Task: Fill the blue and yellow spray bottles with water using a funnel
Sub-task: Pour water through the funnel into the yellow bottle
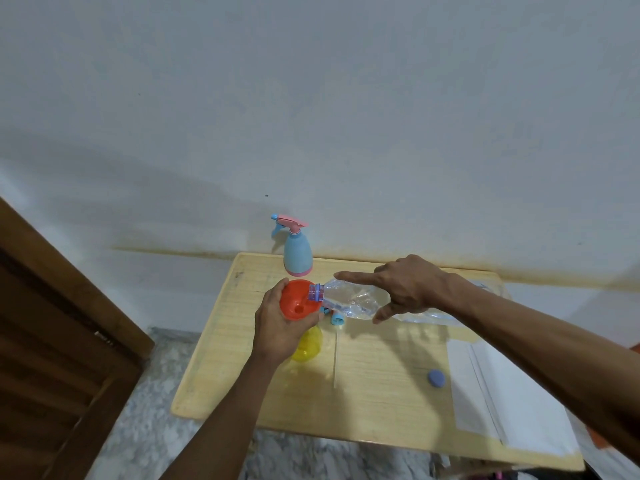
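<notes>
Two hands work mid-table: the left hand [277,327] has its grip clamped on the orange funnel [298,304] over the yellow bottle [307,345]; the right hand [407,289] has its grip clamped on the tilted clear water bottle [349,301], whose mouth is at the funnel.

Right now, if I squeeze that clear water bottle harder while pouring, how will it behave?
The clear water bottle looks thin and already crumpled, so it would probably buckle and gush. It lies nearly level, mouth over the orange funnel, so a surge might splash past the rim. Its wet plastic may be slippery.
</notes>
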